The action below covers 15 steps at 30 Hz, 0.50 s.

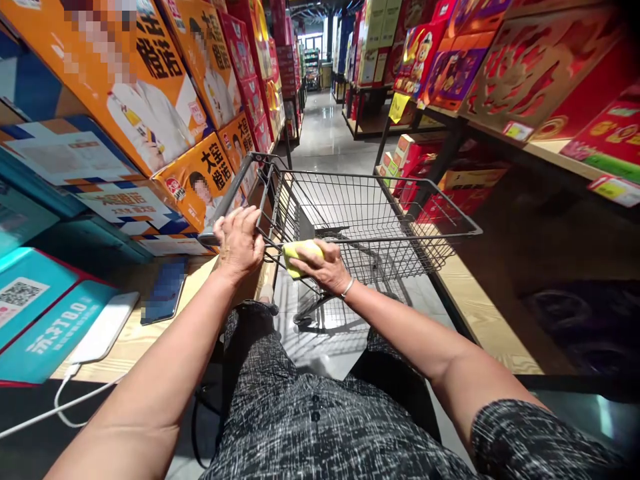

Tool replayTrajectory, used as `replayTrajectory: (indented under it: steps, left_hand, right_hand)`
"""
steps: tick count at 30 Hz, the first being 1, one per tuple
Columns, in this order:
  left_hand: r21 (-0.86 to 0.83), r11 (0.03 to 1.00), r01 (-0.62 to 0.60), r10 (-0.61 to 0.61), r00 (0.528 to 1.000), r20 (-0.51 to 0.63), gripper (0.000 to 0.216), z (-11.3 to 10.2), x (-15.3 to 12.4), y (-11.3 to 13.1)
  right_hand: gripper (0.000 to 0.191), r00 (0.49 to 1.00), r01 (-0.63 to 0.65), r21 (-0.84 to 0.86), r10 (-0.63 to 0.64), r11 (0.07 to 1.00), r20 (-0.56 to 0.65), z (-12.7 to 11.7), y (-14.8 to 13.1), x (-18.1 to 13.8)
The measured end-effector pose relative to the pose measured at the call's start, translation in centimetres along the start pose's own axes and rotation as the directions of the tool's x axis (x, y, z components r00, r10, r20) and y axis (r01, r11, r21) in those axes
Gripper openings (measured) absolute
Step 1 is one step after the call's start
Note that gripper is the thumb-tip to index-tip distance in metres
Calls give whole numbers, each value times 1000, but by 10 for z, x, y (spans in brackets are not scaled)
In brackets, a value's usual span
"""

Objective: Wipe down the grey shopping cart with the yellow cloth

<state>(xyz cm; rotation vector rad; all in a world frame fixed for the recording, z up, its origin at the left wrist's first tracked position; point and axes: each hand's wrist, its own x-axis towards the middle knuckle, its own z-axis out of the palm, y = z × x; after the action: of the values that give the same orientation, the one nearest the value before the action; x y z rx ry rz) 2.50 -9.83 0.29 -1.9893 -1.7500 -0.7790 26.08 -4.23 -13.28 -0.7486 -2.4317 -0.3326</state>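
A black wire shopping cart (400,220) stands sideways in front of me, its grey handle (230,197) on the left. My left hand (239,243) is closed over the near end of the cart at the handle side. In my right hand (327,267) is a folded yellow-green cloth (303,257). The fingers press it against the near side of the basket, close to the handle-end corner. No goods show inside the wire basket.
On the left, orange drink boxes (200,177) are stacked above a wooden ledge (195,280) with a phone (165,290) and a white power bank (106,328) on a cable. Red gift boxes (590,73) fill the right shelves. A tiled aisle (323,120) runs ahead.
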Motion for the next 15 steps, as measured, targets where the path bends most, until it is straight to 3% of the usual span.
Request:
replayTrajectory:
  steps: [2,5,9,12,15]
  left_hand:
    - [9,995,-100,99,992,83,63,4,2,17]
    - [22,976,-218,207,953,222,59,17,-1,29]
    - [52,958,-283,250,907,338,45,36,-9,19]
    - [63,956,-288,250,904,347,31,42,-11,10]
    - [75,953,-292,250,905,345,26,43,-8,8]
  right_hand:
    - [61,997,-36,9,37,999,-63,-9,4,18]
    - [58,999,-35,51,34,998,25,-3,11,16]
    - [45,975,-52,77,34,996,218,31,22,-38]
    - [35,937,-121,69,91,990,338,54,30,-89]
    - [25,914,-155,58,121,986,387,64,36,-117]
